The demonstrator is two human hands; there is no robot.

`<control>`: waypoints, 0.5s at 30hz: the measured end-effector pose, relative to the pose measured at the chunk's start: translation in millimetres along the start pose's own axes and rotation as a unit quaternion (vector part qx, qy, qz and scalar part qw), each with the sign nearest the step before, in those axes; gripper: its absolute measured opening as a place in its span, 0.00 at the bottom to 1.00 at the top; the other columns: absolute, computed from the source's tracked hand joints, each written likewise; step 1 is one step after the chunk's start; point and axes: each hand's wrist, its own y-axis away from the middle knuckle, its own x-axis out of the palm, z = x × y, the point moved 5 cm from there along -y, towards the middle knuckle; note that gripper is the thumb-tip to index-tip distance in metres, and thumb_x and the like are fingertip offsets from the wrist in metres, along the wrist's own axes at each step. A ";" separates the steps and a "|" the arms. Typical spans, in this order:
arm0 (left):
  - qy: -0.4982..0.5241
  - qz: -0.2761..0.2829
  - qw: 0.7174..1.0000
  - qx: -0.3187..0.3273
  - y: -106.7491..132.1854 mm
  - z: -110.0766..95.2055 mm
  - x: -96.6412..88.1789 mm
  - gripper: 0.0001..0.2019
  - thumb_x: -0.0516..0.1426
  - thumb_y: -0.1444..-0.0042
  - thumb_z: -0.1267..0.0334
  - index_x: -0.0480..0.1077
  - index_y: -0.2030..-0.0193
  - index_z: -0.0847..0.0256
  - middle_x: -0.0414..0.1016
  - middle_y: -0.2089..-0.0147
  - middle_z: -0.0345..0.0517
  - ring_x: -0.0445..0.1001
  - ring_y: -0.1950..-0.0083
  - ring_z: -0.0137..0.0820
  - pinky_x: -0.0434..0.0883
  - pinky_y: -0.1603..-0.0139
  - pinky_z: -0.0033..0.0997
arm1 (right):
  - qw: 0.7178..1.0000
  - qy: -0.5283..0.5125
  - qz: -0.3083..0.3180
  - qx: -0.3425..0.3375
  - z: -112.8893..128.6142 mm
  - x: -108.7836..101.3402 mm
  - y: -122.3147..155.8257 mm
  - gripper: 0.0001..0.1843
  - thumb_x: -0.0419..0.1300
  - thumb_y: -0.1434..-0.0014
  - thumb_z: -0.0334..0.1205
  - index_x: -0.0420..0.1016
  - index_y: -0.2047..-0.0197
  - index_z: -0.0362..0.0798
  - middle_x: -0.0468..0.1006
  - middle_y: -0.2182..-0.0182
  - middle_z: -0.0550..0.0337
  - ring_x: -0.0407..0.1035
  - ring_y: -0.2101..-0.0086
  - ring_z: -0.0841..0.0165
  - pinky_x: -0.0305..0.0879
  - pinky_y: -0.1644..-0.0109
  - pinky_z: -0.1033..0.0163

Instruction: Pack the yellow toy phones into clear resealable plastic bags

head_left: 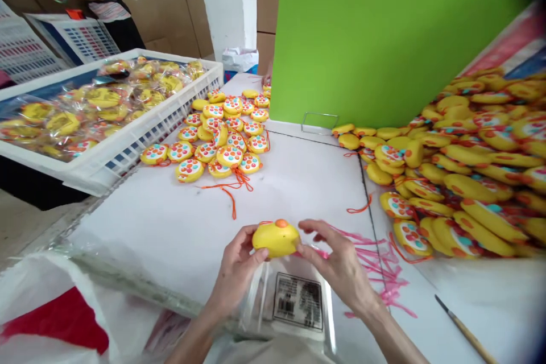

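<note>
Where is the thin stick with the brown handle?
In the head view the thin stick lies on the white table at the bottom right, beside the right hand and just past the pink strips, below the big pile of yellow toys.

Bare table [298, 182] ahead; toy heaps [464, 165] right, crate [128, 142] left

The yellow toy [276, 239] looks like smooth, glossy plastic. Just below it, the clear bag [294, 301] is shiny film with a printed paper label. The white worktop [170, 222] beneath is matt.
</note>
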 end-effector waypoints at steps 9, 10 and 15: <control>0.055 0.022 0.998 0.015 9.8 13.8 -24.3 0.15 0.60 0.49 0.64 0.67 0.55 0.62 0.73 0.53 0.48 0.69 0.49 0.36 0.68 0.50 0.32 | 0.999 -0.006 -0.034 -0.005 27.5 49.3 17.3 0.17 0.59 0.42 0.35 0.63 0.50 0.54 0.71 0.57 0.60 0.68 0.58 0.67 0.67 0.54 0.63; 0.019 0.011 0.999 0.024 9.1 15.0 -32.0 0.15 0.60 0.49 0.63 0.67 0.54 0.61 0.73 0.52 0.48 0.69 0.48 0.36 0.68 0.50 0.32 | 0.999 0.026 -0.039 -0.026 31.1 51.0 15.1 0.18 0.59 0.42 0.34 0.62 0.50 0.54 0.71 0.57 0.60 0.67 0.57 0.66 0.66 0.54 0.62; -0.235 -0.042 0.971 0.012 12.9 24.6 -69.0 0.13 0.54 0.45 0.55 0.70 0.60 0.61 0.75 0.61 0.48 0.73 0.59 0.36 0.69 0.56 0.35 | 0.989 0.113 -0.044 -0.084 38.1 52.7 0.9 0.22 0.57 0.40 0.33 0.57 0.44 0.52 0.69 0.57 0.55 0.64 0.57 0.63 0.65 0.55 0.59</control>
